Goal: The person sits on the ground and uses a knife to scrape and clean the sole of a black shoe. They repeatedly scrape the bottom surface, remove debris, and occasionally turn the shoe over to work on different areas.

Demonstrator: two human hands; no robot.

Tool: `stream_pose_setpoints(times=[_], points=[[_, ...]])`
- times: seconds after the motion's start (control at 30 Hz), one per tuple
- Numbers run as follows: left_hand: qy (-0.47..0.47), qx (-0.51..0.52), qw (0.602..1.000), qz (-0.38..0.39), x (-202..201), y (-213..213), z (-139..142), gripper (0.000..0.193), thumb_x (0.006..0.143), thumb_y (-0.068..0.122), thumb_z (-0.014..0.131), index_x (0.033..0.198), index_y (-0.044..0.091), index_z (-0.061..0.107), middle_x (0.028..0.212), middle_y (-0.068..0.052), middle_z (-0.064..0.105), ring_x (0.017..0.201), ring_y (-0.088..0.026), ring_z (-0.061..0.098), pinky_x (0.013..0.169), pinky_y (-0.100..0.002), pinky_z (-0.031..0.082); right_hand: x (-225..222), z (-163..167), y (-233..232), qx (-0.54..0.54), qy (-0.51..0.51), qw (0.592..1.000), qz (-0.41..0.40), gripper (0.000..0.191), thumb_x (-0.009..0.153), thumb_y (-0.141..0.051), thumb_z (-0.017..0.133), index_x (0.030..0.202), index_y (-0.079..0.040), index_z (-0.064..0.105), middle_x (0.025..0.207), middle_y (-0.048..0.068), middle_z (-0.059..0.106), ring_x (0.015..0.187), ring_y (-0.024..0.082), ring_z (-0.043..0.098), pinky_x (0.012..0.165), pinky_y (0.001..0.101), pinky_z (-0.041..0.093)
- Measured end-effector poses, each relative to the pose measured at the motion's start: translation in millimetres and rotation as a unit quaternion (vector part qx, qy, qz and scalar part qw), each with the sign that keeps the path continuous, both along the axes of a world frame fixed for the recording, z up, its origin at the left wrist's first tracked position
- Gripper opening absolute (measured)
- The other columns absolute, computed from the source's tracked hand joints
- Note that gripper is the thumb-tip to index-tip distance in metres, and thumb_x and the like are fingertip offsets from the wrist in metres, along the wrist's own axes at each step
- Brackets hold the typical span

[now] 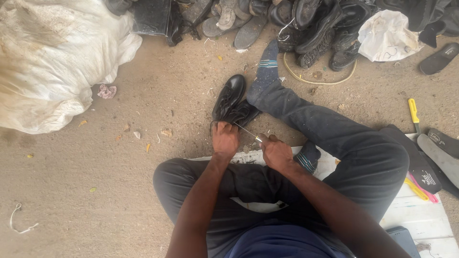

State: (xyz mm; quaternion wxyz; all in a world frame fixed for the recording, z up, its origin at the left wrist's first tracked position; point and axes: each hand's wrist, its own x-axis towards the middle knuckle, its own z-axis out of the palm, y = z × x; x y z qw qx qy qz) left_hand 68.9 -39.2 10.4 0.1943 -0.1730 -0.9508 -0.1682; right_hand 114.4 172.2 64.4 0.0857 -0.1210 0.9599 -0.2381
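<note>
Here, the workpiece is a black leather shoe (230, 101). It lies on the sandy ground (143, 191) directly ahead of the seated person's knees, toe pointing away from the body, heel end toward the hands.

1. Left hand (224, 138): clamped over the heel end of the shoe, fingers curled down around the rear edge, pinning it to the ground.
2. Right hand (276, 152): fingers closed together around a thin metal tool (248, 132), whose point reaches to the shoe just right of the left hand. The handle is hidden in the fist, so the kind of tool cannot be told.

Handling judgement:
- Weight: probably light; 1 hand appears enough to steady it.
- Stiffness: the sole and heel look rigid, the glossy upper softer and likely to dent under pressure.
- Surface: the polished toe looks slippery and easy to scuff. Avoid gripping there.
- Hold point: take the shoe at the heel or along the sole edge, where it is stiffest.

Surroundings, relative to the shoe:
- Just right of it, touching or nearly so, the person's outstretched leg with a striped sock (267, 64).
- Beyond it, a heap of dark shoes (306, 24).
- Well to its left, a white sack (52, 62).
- Well to its right, a yellow-handled tool (413, 112) and loose insoles (442, 155).
</note>
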Motion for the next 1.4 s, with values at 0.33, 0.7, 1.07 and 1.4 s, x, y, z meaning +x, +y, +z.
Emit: stream_pose_setpoints(times=[0.33, 0.7, 1.07, 1.4], points=[[0.023, 0.090, 0.995, -0.026, -1, 3, 3, 0.011, 0.070, 0.006, 0.070, 0.081, 0.005, 0.069, 0.084, -0.007, 0.065, 0.097, -0.029, 0.060, 0.080, -0.043, 0.052, -23, -21, -38, -0.029, -0.007, 1.000, -0.009, 0.037, 0.101, -0.018, 0.053, 0.134, 0.000, 0.053, 0.093, 0.027, 0.072, 0.077, 0.046, 0.071, 0.072, 0.0560, 0.056], [-0.012, 0.187, 0.981, 0.050, -10, 4, -3, 0.013, 0.078, 0.007, 0.080, 0.090, 0.004, 0.077, 0.091, -0.008, 0.072, 0.097, -0.028, 0.064, 0.084, -0.040, 0.053, 5, -14, -41, -0.029, -0.055, 0.996, -0.065, 0.043, 0.102, -0.021, 0.049, 0.140, 0.001, 0.047, 0.099, 0.031, 0.070, 0.078, 0.049, 0.071, 0.071, 0.0570, 0.057], [-0.118, 0.350, 0.918, 0.145, -22, -5, -22, 0.018, 0.080, 0.008, 0.082, 0.096, 0.002, 0.078, 0.099, -0.014, 0.073, 0.097, -0.030, 0.067, 0.087, -0.039, 0.053, 24, -8, -36, -0.018, -0.094, 0.994, -0.056, 0.043, 0.101, -0.019, 0.050, 0.137, 0.004, 0.046, 0.094, 0.031, 0.070, 0.077, 0.049, 0.072, 0.070, 0.0561, 0.057], [-0.144, 0.355, 0.921, 0.067, -15, -18, -32, 0.019, 0.078, 0.010, 0.084, 0.095, 0.003, 0.078, 0.099, -0.014, 0.075, 0.100, -0.031, 0.067, 0.092, -0.041, 0.052, -15, 1, -45, 0.013, -0.222, 0.971, -0.083, 0.031, 0.107, -0.028, 0.045, 0.121, -0.004, 0.059, 0.097, 0.026, 0.072, 0.095, 0.046, 0.070, 0.087, 0.0563, 0.053]])
